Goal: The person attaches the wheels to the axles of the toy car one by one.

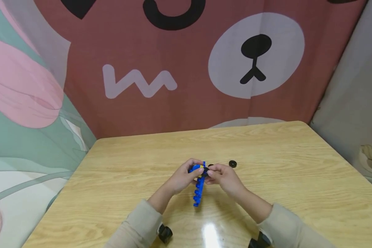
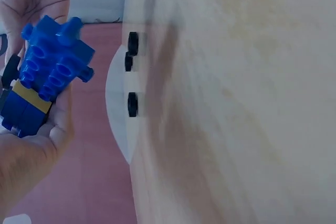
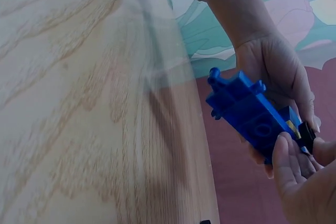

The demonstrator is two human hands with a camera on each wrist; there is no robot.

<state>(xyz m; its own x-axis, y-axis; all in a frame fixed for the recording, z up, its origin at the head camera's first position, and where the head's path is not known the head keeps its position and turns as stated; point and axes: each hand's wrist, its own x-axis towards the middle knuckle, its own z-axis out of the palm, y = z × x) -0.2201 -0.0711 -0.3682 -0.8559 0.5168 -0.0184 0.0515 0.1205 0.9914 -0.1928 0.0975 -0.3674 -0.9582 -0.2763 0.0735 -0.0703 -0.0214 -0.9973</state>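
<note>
A blue building-block toy, made of a long studded piece joined to a yellow layer and a darker blue block, is held above the table. My left hand grips it around the yellow and blue end, with the thumb on the near side. From the other side my right hand pinches a small black wheel against that end. In the right wrist view, the right fingertips also lie along the blue piece. The studded end sticks out free of both hands.
Beyond the hands, a black wheel lies on the wooden table. The left wrist view shows two more loose wheels close together, one of them a dark wheel. A printed curtain hangs behind the table's far edge.
</note>
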